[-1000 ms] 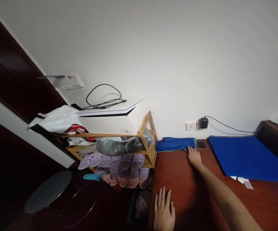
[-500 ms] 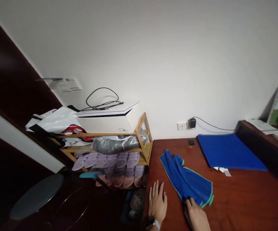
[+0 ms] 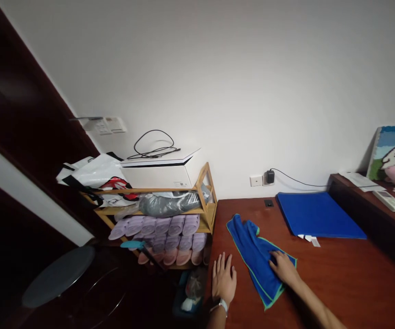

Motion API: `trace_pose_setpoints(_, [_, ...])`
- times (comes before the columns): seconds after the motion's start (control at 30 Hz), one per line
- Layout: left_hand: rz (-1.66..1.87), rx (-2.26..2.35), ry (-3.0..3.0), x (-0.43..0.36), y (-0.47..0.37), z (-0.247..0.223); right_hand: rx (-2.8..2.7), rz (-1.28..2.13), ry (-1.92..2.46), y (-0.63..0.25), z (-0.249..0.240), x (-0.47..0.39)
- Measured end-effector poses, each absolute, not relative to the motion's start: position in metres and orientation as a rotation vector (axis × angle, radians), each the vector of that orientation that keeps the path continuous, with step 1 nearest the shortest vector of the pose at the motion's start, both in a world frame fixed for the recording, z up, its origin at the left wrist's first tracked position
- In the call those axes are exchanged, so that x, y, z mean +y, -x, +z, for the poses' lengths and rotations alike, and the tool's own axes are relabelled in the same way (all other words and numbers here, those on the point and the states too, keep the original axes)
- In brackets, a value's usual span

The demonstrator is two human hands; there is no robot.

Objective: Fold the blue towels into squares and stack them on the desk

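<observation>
A blue cloth with green edging [image 3: 252, 246] lies rumpled and spread on the reddish-brown table [image 3: 334, 278]. My right hand [image 3: 283, 267] rests on the cloth's right part, its fingers bent but apart, palm down. To the left of the cloth, my left hand [image 3: 223, 281] lies flat on the table near its left edge, fingers spread, holding nothing; a watch is on that wrist. Behind and to the right lies a flat blue mat [image 3: 320, 214] with white tags at its front edge.
Left of the table stands a wooden rack [image 3: 208, 201] with slippers, a white box [image 3: 156, 176] and a bag. A round stool [image 3: 58, 276] is at lower left. On the raised right ledge are a remote [image 3: 391, 201], papers, a pink plush and a picture.
My right hand has moved up and right over the cloth, and the cloth's lower corner now lies opened out toward the front. My left hand stays flat. The view has shifted slightly right.
</observation>
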State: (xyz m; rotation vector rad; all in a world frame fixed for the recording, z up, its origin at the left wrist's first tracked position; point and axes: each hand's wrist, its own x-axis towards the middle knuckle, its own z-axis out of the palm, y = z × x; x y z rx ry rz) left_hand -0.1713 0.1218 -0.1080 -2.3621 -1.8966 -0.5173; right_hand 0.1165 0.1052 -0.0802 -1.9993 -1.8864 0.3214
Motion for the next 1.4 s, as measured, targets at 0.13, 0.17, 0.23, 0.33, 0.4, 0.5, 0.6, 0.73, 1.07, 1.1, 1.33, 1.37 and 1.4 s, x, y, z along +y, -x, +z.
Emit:
trace_pose_setpoints(0.13, [-0.562, -1.922, 2.381, 0.12, 0.172, -0.108, -2.045, 0.4, 1.988, -0.109, -0.066, 0.144])
trace_pose_setpoints(0.17, [-0.573, -1.93, 2.383, 0.12, 0.173, -0.108, -2.05, 0.355, 1.991, -0.107, -0.058, 0.157])
trace_pose_setpoints(0.23, [-0.584, -1.944, 2.385, 0.119, 0.173, -0.109, -2.052, 0.257, 1.981, -0.103, -0.037, 0.191])
trace_pose_setpoints(0.33, [-0.593, -1.963, 2.385, 0.118, 0.174, -0.112, -2.06, 0.15, 1.888, -0.1, 0.002, 0.258])
trace_pose_setpoints(0.4, [-0.601, -1.97, 2.386, 0.118, 0.175, -0.115, -2.044, 0.078, 1.826, -0.097, 0.027, 0.305])
trace_pose_setpoints(0.5, [-0.599, -1.975, 2.396, 0.119, 0.177, -0.122, -1.964, -0.018, 1.829, -0.093, 0.054, 0.36])
trace_pose_setpoints(0.6, [-0.585, -1.995, 2.38, 0.12, 0.178, -0.13, -1.873, -0.087, 1.911, -0.091, 0.054, 0.383])
trace_pose_setpoints(0.73, [-0.591, -1.999, 2.359, 0.121, 0.177, -0.133, -1.972, -0.037, 1.957, -0.095, 0.015, 0.363])
trace_pose_setpoints(1.07, [-0.578, -2.001, 2.399, 0.118, 0.176, -0.121, -2.219, 0.081, 1.832, -0.154, -0.085, 0.244])
trace_pose_setpoints(1.1, [-0.575, -1.998, 2.398, 0.118, 0.176, -0.12, -2.206, 0.069, 1.835, -0.154, -0.089, 0.241])
trace_pose_setpoints(1.33, [-0.513, -1.954, 2.378, 0.123, 0.176, -0.119, -2.188, -0.013, 1.843, -0.105, -0.092, 0.193])
trace_pose_setpoints(1.37, [-0.498, -1.95, 2.378, 0.123, 0.176, -0.119, -2.19, -0.024, 1.818, -0.096, -0.097, 0.176])
trace_pose_setpoints(1.4, [-0.486, -1.948, 2.376, 0.124, 0.175, -0.118, -2.185, -0.045, 1.786, -0.087, -0.104, 0.156])
